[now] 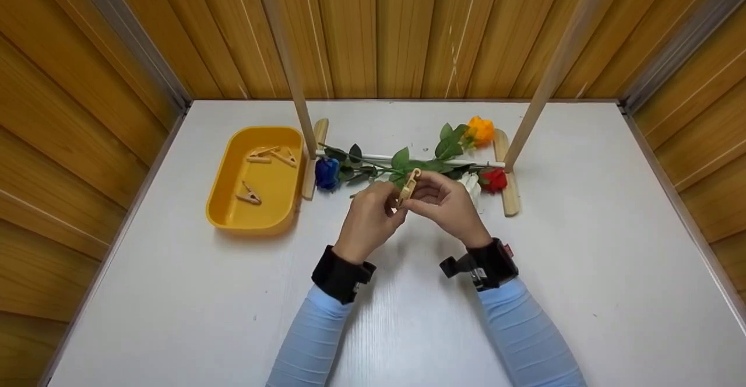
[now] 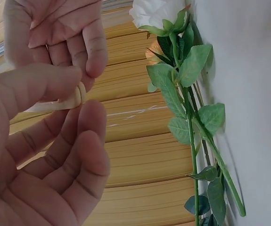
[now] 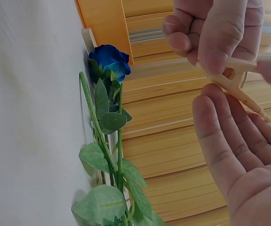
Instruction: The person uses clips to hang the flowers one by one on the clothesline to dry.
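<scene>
Above the table, my left hand (image 1: 371,215) pinches a pale wooden clothespin (image 1: 410,186) between thumb and fingers. My right hand (image 1: 446,205) holds the same clothespin from the other side. In the right wrist view, the clothespin (image 3: 236,84) lies between the right thumb, which is blurred, and the right fingers (image 3: 220,136). Just beyond the hands lie roses with leafy green stems: a blue rose (image 1: 327,173) at left, a white rose (image 1: 471,186) partly behind the right hand, a red rose (image 1: 494,180) and an orange rose (image 1: 480,131) at right.
A yellow tray (image 1: 280,224) stands left, with several clothespins (image 1: 249,196) inside. Two wooden posts (image 1: 298,101) rise from flat wooden feet (image 1: 510,197), joined low down by a white rod (image 1: 373,157) that the stems overlap. Wood-look panels (image 1: 402,31) enclose the white table (image 1: 204,294).
</scene>
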{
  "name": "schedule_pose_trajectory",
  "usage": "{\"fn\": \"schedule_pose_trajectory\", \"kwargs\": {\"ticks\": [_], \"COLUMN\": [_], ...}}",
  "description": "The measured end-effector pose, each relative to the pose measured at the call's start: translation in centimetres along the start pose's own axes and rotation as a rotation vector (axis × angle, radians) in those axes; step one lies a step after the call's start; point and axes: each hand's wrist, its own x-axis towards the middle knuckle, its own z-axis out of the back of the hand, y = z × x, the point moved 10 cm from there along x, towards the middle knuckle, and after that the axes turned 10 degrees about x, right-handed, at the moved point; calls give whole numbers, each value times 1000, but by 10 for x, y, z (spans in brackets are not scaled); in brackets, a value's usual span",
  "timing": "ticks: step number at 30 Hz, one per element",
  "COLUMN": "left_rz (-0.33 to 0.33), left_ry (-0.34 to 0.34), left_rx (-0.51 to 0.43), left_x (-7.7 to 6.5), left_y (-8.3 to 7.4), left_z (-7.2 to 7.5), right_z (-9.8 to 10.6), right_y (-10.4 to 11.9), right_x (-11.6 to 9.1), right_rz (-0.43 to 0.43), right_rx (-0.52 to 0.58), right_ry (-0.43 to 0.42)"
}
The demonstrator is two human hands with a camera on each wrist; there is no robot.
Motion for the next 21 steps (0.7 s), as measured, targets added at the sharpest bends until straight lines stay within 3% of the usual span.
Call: {"fn": "schedule_pose_trajectory", "kwargs": {"ticks": [9,21], "left_rz": [-19,-11], "left_ry": [-10,59], "left_rx": [126,162], "left_x": [-4,-4], "left_y": [-5,-1], "left_z": [-6,-16], "right_z": [-4,12], "right_y": [1,8], "right_x": [-1,1], "right_rz": [29,60], "right_rx": [-111,-120], "right_ry": [46,-17]}}
